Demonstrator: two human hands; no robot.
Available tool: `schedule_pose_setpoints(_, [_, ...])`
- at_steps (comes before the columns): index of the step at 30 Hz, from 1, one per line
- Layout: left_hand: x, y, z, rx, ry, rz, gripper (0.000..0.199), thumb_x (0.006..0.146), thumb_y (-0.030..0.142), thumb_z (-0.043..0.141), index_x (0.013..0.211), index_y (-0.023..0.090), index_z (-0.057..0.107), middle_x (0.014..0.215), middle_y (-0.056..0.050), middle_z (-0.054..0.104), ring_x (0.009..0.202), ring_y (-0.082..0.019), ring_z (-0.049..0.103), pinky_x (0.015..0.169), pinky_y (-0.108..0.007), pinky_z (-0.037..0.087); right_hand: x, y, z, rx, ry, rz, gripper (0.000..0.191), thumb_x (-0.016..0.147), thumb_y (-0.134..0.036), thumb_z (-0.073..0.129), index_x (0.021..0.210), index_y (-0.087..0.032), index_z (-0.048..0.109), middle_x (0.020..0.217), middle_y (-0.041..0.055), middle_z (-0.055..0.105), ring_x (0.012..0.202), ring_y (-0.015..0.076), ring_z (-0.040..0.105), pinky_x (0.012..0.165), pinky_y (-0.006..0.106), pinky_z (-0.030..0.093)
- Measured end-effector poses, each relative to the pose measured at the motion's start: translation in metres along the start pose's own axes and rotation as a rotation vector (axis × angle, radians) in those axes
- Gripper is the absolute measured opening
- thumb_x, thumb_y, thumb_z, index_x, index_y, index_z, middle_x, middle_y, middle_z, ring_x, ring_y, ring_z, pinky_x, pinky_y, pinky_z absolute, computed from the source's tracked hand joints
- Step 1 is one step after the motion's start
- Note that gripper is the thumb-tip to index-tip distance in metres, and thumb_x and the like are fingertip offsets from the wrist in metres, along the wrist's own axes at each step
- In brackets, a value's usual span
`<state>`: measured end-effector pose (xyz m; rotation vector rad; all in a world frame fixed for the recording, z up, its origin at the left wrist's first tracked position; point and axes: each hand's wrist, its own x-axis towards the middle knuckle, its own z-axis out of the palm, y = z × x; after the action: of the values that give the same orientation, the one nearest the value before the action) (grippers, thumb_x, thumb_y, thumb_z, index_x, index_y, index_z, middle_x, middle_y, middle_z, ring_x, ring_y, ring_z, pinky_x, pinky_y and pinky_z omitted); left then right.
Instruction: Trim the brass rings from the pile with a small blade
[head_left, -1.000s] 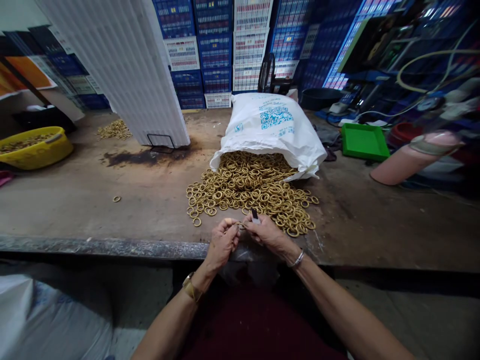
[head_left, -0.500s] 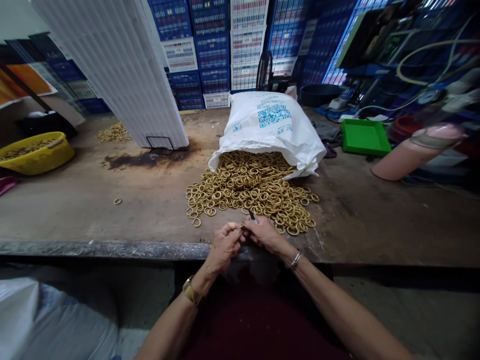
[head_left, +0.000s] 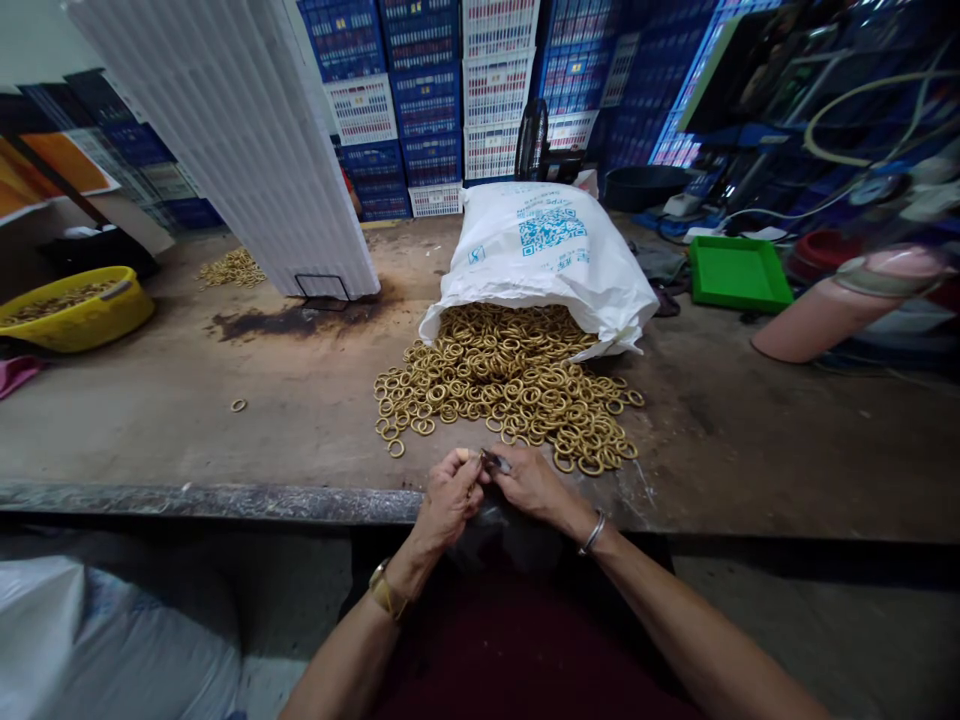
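Brass-coloured rings (head_left: pixel 510 385) spill in a heap from the mouth of a white printed sack (head_left: pixel 555 240) onto the brown table. Just in front of the heap, at the table's front edge, my two hands meet. My left hand (head_left: pixel 452 492), with a watch on its wrist, is closed around a brass ring that is mostly hidden by the fingers. A small dark-tipped tool (head_left: pixel 495 461) is gripped in my right hand (head_left: pixel 534 487), its tip touching the ring at my left fingertips. A bracelet circles my right wrist.
A single ring (head_left: pixel 238 405) lies apart on the left. A yellow basin (head_left: pixel 75 312) of rings stands at far left, near a tall white ribbed panel (head_left: pixel 262 150). On the right are a green tray (head_left: pixel 739 275) and a pink bottle (head_left: pixel 840 310). Crates (head_left: pixel 427 105) are stacked behind.
The tool in my right hand has tilted from pointing up and away to pointing left at my left fingertips. My left hand has barely moved. The view has shifted slightly.
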<state>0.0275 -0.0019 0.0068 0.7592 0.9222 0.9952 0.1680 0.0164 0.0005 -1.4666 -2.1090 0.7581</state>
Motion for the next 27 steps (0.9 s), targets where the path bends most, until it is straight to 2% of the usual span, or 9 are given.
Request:
schedule_pose_setpoints(3, [0.002, -0.002, -0.002, 0.034, 0.021, 0.013, 0.035, 0.068, 0.048, 0.059, 0.073, 0.016, 0.045, 0.06, 0.005, 0.05, 0.031, 0.001, 0.028, 0.031, -0.014, 0.014, -0.003, -0.004, 0.001, -0.152, -0.043, -0.021, 0.013, 0.073, -0.018, 0.043, 0.071, -0.017, 0.056, 0.061, 0.0013, 0.057, 0.055, 0.0109, 0.046, 0.052, 0.021, 0.025])
schedule_pose_setpoints(8, [0.0, -0.003, -0.003, 0.048, 0.016, 0.026, 0.034, 0.07, 0.047, 0.057, 0.069, 0.016, 0.044, 0.055, 0.007, 0.046, 0.031, 0.001, 0.027, 0.031, -0.014, 0.013, 0.0, -0.009, -0.001, -0.251, -0.117, 0.025, 0.016, 0.075, -0.017, 0.042, 0.079, -0.018, 0.058, 0.069, 0.0031, 0.062, 0.061, 0.0125, 0.052, 0.054, 0.022, 0.026])
schedule_pose_setpoints(11, [-0.011, 0.004, 0.002, 0.02, -0.079, -0.007, 0.032, 0.072, 0.045, 0.057, 0.067, 0.016, 0.043, 0.051, 0.007, 0.043, 0.031, 0.001, 0.026, 0.032, -0.014, 0.014, 0.005, -0.004, -0.003, -0.337, -0.11, 0.112, 0.021, 0.076, -0.017, 0.041, 0.089, -0.017, 0.058, 0.077, 0.0061, 0.064, 0.068, 0.0144, 0.056, 0.057, 0.023, 0.028])
schedule_pose_setpoints(13, [-0.02, 0.011, 0.006, -0.025, -0.163, -0.055, 0.029, 0.073, 0.041, 0.058, 0.07, 0.016, 0.044, 0.055, 0.006, 0.047, 0.032, 0.001, 0.028, 0.033, -0.014, 0.017, 0.008, 0.002, -0.004, -0.403, -0.089, 0.162, 0.024, 0.077, -0.018, 0.041, 0.096, -0.017, 0.056, 0.081, 0.0073, 0.065, 0.071, 0.0154, 0.057, 0.059, 0.023, 0.03])
schedule_pose_setpoints(15, [-0.025, 0.017, 0.007, -0.114, -0.193, -0.106, 0.027, 0.073, 0.039, 0.058, 0.072, 0.015, 0.045, 0.061, 0.004, 0.051, 0.033, 0.001, 0.028, 0.032, -0.013, 0.016, 0.011, 0.006, -0.004, -0.448, -0.056, 0.182, 0.025, 0.079, -0.02, 0.04, 0.099, -0.018, 0.053, 0.083, 0.0071, 0.065, 0.073, 0.0162, 0.058, 0.06, 0.023, 0.031])
schedule_pose_setpoints(19, [-0.021, 0.016, -0.001, -0.325, -0.139, -0.233, 0.025, 0.073, 0.034, 0.059, 0.071, 0.013, 0.047, 0.074, -0.002, 0.058, 0.036, 0.002, 0.026, 0.031, -0.01, 0.013, 0.015, 0.003, -0.004, -0.501, 0.034, 0.25, 0.023, 0.083, -0.026, 0.037, 0.102, -0.018, 0.049, 0.082, 0.0063, 0.065, 0.075, 0.0172, 0.06, 0.061, 0.023, 0.033])
schedule_pose_setpoints(22, [-0.015, 0.009, -0.009, -0.435, -0.117, -0.321, 0.02, 0.073, 0.028, 0.058, 0.07, 0.01, 0.05, 0.075, -0.006, 0.059, 0.037, 0.002, 0.028, 0.031, -0.01, 0.016, 0.021, -0.005, -0.005, -0.549, 0.026, 0.282, 0.022, 0.084, -0.027, 0.038, 0.101, -0.018, 0.048, 0.086, 0.0082, 0.065, 0.077, 0.0178, 0.06, 0.061, 0.023, 0.035])
schedule_pose_setpoints(27, [-0.013, 0.001, -0.017, -0.55, -0.11, -0.332, 0.01, 0.072, 0.02, 0.056, 0.077, 0.012, 0.053, 0.071, -0.004, 0.058, 0.035, 0.001, 0.027, 0.03, -0.01, 0.017, 0.031, -0.011, -0.007, -0.596, -0.009, 0.299, 0.02, 0.084, -0.019, 0.036, 0.096, -0.018, 0.051, 0.086, 0.0098, 0.065, 0.077, 0.0184, 0.062, 0.06, 0.024, 0.037])
